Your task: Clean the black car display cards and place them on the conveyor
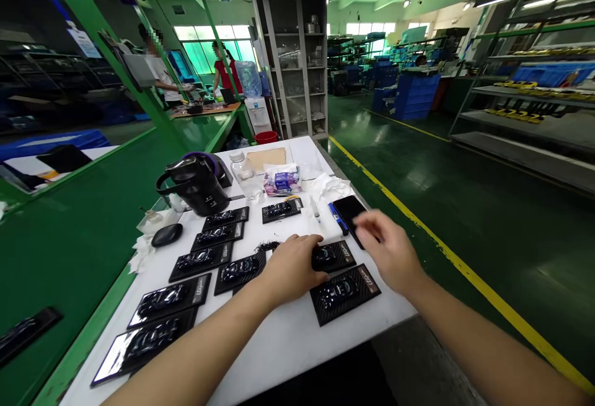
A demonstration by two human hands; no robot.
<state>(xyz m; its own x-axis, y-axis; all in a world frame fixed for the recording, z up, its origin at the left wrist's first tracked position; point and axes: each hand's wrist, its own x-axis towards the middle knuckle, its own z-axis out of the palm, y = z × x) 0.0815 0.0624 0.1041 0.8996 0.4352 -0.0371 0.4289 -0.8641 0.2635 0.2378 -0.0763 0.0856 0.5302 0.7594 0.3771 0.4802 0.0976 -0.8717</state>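
Observation:
My left hand (294, 271) curls its thumb and fingers around the left end of a black plaque with a glossy dark model car (332, 256) on it. Right in front of me lies another model car plaque (344, 294), with a carbon-like weave and a small label strip. My right hand (389, 251) hovers at the table's right side, beside a black phone (349, 211); its bent fingers are smeared by motion, and whether they hold anything is unclear. Left of my left hand sits a further model car plaque (239, 269), with small black scraps (267, 246) behind it.
Several more plaques (174, 294) line the white table's (279, 356) left side. Toward the back stand a black jug (198, 189), a clear bottle (242, 173) and a tissue pack (282, 181). A blue tool (338, 219) lies by the phone. Two people work in the background.

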